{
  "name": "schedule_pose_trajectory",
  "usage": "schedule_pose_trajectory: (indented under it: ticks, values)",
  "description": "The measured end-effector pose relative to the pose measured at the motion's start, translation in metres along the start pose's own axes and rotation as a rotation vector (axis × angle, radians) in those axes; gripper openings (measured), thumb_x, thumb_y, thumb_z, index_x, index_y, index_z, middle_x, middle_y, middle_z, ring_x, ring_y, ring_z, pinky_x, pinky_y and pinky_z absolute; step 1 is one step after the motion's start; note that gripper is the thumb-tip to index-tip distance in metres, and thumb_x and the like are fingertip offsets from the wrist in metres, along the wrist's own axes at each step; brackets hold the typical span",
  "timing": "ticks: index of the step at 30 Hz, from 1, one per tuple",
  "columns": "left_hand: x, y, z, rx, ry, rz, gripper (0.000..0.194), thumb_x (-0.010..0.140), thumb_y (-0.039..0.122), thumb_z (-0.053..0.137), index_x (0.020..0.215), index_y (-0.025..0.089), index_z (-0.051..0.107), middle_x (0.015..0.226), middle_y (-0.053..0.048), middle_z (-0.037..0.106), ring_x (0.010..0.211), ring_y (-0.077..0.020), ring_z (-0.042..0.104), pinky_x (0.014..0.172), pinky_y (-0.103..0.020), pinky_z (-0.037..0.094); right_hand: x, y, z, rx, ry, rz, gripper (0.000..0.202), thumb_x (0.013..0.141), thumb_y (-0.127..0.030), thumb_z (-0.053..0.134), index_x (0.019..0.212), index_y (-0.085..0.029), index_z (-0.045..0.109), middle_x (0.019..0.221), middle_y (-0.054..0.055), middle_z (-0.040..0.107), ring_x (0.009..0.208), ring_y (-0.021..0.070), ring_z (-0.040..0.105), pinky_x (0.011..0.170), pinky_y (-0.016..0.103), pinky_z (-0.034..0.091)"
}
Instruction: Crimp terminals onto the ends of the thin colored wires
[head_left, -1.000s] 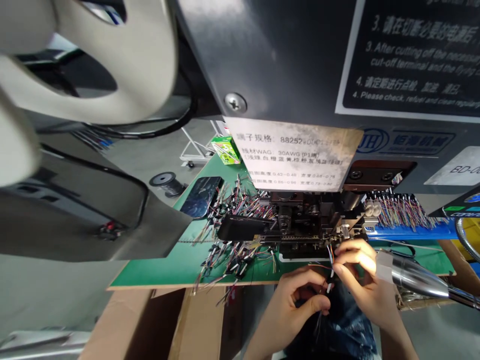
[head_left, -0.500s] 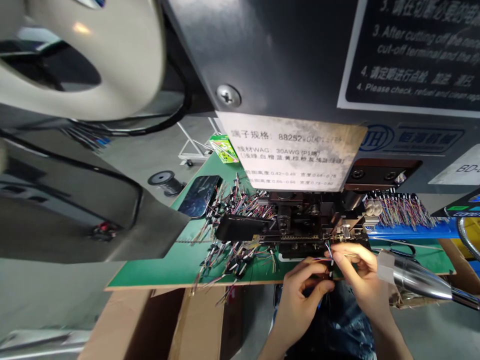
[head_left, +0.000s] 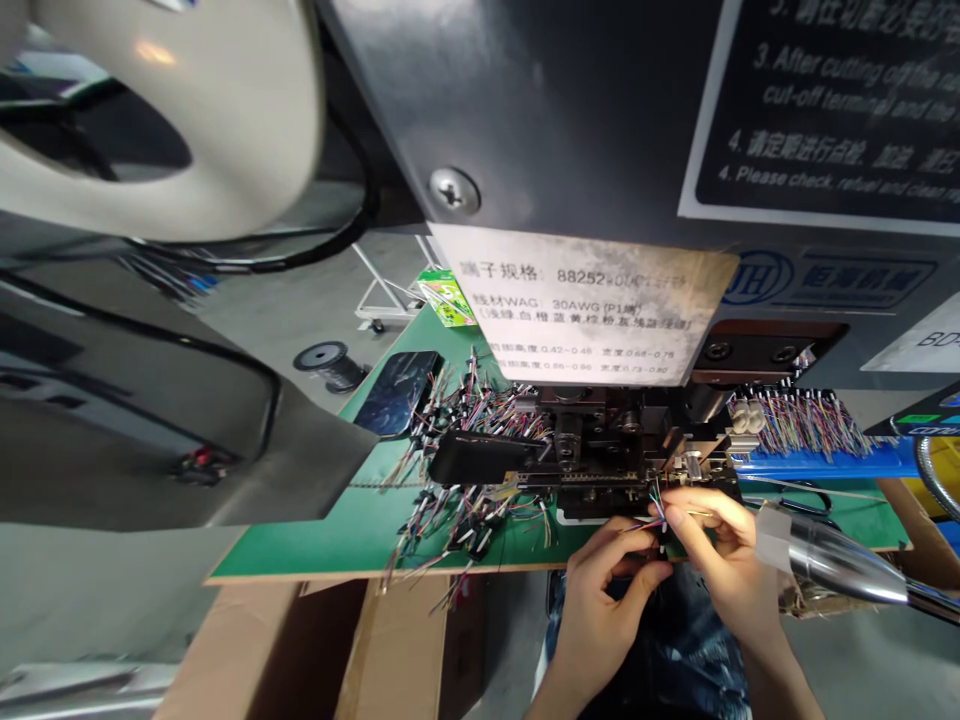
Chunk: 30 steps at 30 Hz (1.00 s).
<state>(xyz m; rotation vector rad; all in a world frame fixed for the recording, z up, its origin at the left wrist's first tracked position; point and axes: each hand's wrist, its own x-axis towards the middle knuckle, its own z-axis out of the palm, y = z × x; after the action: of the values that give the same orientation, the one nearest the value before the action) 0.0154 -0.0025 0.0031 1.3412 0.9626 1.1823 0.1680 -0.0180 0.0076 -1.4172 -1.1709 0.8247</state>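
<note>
My left hand (head_left: pixel 611 590) is closed, its thumb and fingers pinching the dark lower part of a small wire harness (head_left: pixel 663 537) with white bits on it. Thin coloured wires (head_left: pixel 657 503) fan out from its top, some toward the left and some upward. On the other side, my right hand (head_left: pixel 716 540) pinches individual wires of the same harness between thumb and forefinger. Both hands are just in front of the crimping machine's die area (head_left: pixel 686 465). The fingers partly hide the harness.
Piles of wire harnesses (head_left: pixel 480 410) lie on the green table (head_left: pixel 315 540) to the left, beside a phone (head_left: pixel 397 393). More harnesses (head_left: pixel 810 420) rest over a blue bin (head_left: pixel 832 462). A metal nozzle (head_left: pixel 840 560) points at my right hand. Cardboard boxes (head_left: pixel 397 650) stand below.
The coloured wires between my fingers have shifted and spread a little more. Both hands stay in nearly the same place.
</note>
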Motion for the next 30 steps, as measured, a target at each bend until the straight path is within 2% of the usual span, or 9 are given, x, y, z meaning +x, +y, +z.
schedule_pose_trajectory:
  ticks: [8,11,13,16,19,22,24,26,30]
  values:
    - [0.0,-0.002,-0.001,0.0,0.014,0.031,0.009,0.085,0.013,0.081,0.086,0.021,0.085,0.088,-0.005,0.078,0.077,-0.0175,0.077,0.066,-0.018,0.066,0.002,0.0,0.001,-0.014,0.014,-0.041,0.022,0.103,-0.042,0.073,0.108,-0.024,0.084,0.093,0.007,0.083,0.089,0.0276,0.078,0.076,0.037,0.063]
    - [-0.001,0.0,-0.005,-0.009,-0.003,0.028,0.01,0.085,0.013,0.081,0.088,0.021,0.086,0.093,-0.006,0.08,0.082,-0.0188,0.078,0.069,-0.02,0.066,0.003,-0.003,-0.001,-0.072,0.021,-0.106,0.02,0.104,-0.04,0.072,0.108,-0.025,0.084,0.09,0.006,0.082,0.083,0.025,0.077,0.071,0.034,0.061]
    - [-0.001,0.003,-0.01,-0.046,-0.046,-0.004,0.007,0.085,0.015,0.083,0.088,0.021,0.086,0.095,-0.007,0.08,0.083,-0.0194,0.078,0.069,-0.02,0.066,0.005,-0.008,-0.006,-0.121,-0.003,-0.21,0.016,0.104,-0.036,0.071,0.105,-0.026,0.084,0.091,0.005,0.08,0.078,0.0223,0.075,0.067,0.032,0.058]
    - [-0.001,0.008,-0.019,-0.166,-0.167,-0.098,0.005,0.085,0.022,0.088,0.082,0.019,0.084,0.09,-0.006,0.077,0.073,-0.0168,0.073,0.064,-0.021,0.065,0.008,-0.016,-0.013,-0.122,-0.084,-0.354,0.014,0.104,-0.028,0.07,0.095,-0.026,0.08,0.094,0.004,0.077,0.071,0.0176,0.07,0.062,0.028,0.055]
    - [0.0,0.008,-0.022,-0.237,-0.251,-0.16,0.011,0.085,0.026,0.089,0.081,0.018,0.083,0.087,-0.005,0.075,0.068,-0.015,0.07,0.064,-0.021,0.064,0.006,-0.017,-0.014,-0.041,-0.119,-0.309,0.017,0.105,-0.029,0.07,0.09,-0.024,0.074,0.089,0.003,0.076,0.066,0.0163,0.067,0.057,0.027,0.052]
    - [0.002,0.003,-0.017,-0.188,-0.193,-0.135,0.008,0.084,0.022,0.088,0.08,0.017,0.083,0.088,-0.006,0.075,0.073,-0.0165,0.071,0.065,-0.021,0.064,0.001,-0.009,-0.01,0.013,-0.051,-0.16,0.012,0.104,-0.034,0.074,0.1,-0.024,0.078,0.08,0.002,0.077,0.061,0.017,0.066,0.055,0.028,0.053]
    - [0.003,-0.001,-0.011,-0.141,-0.125,-0.093,0.003,0.084,0.019,0.086,0.082,0.017,0.084,0.089,-0.006,0.076,0.078,-0.0183,0.073,0.066,-0.022,0.066,0.0,-0.002,-0.007,0.024,-0.01,-0.111,0.015,0.104,-0.037,0.074,0.107,-0.025,0.081,0.084,0.003,0.081,0.063,0.0186,0.07,0.058,0.029,0.056]
    - [0.003,-0.003,-0.006,-0.101,-0.075,-0.047,0.003,0.085,0.016,0.083,0.084,0.018,0.085,0.091,-0.006,0.077,0.082,-0.0194,0.076,0.067,-0.021,0.066,0.001,0.005,-0.006,-0.003,0.004,-0.132,0.018,0.105,-0.039,0.072,0.108,-0.025,0.084,0.089,0.005,0.083,0.065,0.0197,0.072,0.061,0.031,0.06]
    - [0.002,-0.005,-0.002,-0.034,-0.042,0.044,0.012,0.086,0.01,0.079,0.088,0.021,0.086,0.094,-0.006,0.08,0.085,-0.0192,0.08,0.067,-0.019,0.067,0.006,0.013,-0.01,-0.126,0.016,-0.281,0.018,0.105,-0.036,0.072,0.106,-0.026,0.087,0.081,0.004,0.08,0.066,0.0196,0.073,0.066,0.031,0.062]
